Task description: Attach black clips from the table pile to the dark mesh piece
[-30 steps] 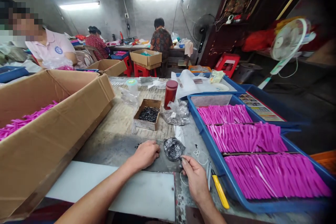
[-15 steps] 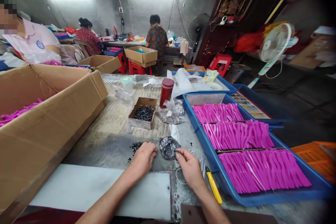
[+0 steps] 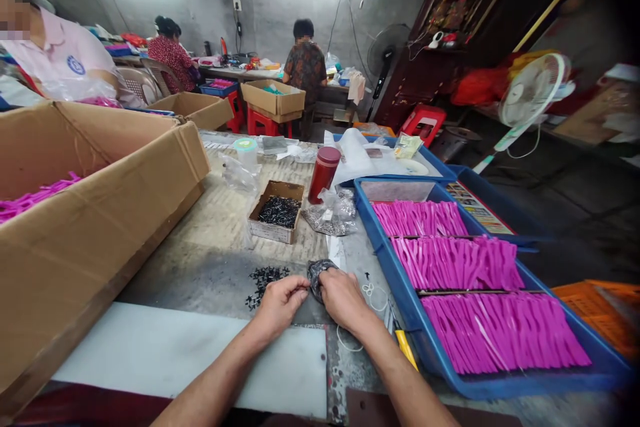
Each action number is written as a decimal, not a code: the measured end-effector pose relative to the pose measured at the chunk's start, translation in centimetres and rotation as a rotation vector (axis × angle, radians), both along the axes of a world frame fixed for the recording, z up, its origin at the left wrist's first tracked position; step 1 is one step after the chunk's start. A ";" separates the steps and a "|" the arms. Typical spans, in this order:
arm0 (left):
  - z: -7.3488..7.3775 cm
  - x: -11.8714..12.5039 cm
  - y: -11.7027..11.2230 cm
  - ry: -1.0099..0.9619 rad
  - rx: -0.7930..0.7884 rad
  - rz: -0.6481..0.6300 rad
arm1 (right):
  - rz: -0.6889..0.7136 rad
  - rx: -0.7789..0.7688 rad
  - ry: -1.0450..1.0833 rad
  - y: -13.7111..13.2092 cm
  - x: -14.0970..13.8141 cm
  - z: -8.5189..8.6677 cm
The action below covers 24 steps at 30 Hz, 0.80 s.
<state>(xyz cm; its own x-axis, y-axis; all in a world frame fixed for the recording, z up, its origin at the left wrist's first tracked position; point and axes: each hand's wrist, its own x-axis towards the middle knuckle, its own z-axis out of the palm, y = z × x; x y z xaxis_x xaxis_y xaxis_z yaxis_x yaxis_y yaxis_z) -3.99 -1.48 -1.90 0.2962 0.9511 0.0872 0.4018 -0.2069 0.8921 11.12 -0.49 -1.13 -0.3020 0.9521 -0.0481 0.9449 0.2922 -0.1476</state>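
In the head view, a small plastic bag (image 3: 316, 272) of dark pieces is seen at the near middle of the worktable (image 3: 220, 240), and it is gripped from both sides. The left hand (image 3: 280, 303) is curled, with its fingertips pinched on the bag's left edge; the right hand (image 3: 343, 297) is closed over the bag's right side, so most of the bag is hidden beneath it. A loose scatter of small black parts (image 3: 265, 278) is spread on the table just left of the bag, beside the left hand. A white board (image 3: 200, 360) is laid under both forearms. Farther back, a small cardboard box (image 3: 277, 212) of black parts is set near a red flask (image 3: 324, 175) and a clear bag of parts (image 3: 331, 217). To the right, a blue tray (image 3: 385, 260) is filled with rows of magenta strips (image 3: 455, 263); a yellow-handled tool (image 3: 406, 347) and white rings (image 3: 370, 290) are found between it and the right hand. A large cardboard box (image 3: 100, 213) is stood on the left.
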 end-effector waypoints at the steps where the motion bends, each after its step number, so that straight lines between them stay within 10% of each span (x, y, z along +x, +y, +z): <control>1: -0.2 0.0 0.1 -0.023 -0.011 0.001 | 0.010 -0.002 -0.006 0.0 0.0 0.0; 11: -1.3 0.0 0.3 -0.259 -0.344 0.080 | 0.001 0.009 0.031 -0.6 0.4 0.1; 24: -0.4 0.4 0.2 -0.371 -0.388 0.044 | -0.103 0.053 0.689 -2.4 0.9 0.1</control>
